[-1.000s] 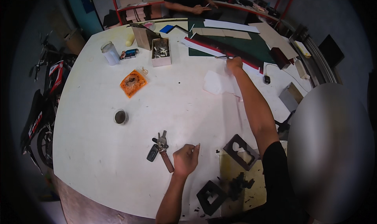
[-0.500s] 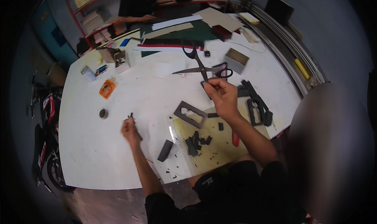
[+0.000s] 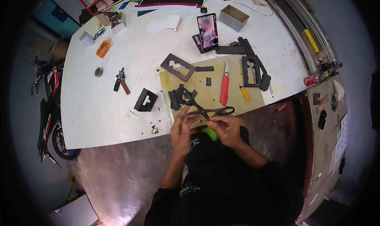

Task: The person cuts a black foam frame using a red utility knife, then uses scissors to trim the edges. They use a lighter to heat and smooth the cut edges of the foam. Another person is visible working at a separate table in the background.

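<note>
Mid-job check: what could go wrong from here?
The scissors are spread open in the right hand, with a blade toward the left hand; it might nick those fingers. The red cutter lies loose beyond the right hand, so a reach forward could knock it. The phone stands propped up and might tip if bumped.

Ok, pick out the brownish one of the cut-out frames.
The brownish frame lies across the upper-left corner of the mat. The others look black: the chunky frame to its lower left and the tall frame right of the red knife.
</note>
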Demonstrator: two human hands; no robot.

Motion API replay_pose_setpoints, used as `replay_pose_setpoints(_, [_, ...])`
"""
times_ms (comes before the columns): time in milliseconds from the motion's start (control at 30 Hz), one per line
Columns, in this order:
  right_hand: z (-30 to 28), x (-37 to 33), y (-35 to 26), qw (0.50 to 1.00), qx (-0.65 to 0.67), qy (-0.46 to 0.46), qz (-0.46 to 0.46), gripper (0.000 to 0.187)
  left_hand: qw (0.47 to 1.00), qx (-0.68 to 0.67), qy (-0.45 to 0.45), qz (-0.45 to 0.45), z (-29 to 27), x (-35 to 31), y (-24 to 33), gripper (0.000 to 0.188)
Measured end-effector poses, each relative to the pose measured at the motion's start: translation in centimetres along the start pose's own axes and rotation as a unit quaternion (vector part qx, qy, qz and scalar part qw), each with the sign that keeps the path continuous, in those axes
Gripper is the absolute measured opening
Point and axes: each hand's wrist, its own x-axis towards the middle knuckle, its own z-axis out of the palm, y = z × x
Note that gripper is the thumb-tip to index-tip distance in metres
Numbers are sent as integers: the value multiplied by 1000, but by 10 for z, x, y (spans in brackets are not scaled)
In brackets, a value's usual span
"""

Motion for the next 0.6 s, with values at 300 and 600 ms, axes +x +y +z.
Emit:
replay_pose_setpoints(300, [-51,-45,-21,927,-362,-29,-88,41,988,135,10,-68,30,-16,-45,16])
replay_pose_setpoints(600, [-80,-31,-7,830,-468,-254,-167,69,924,305,-160,-165,16,-27,-37,18])
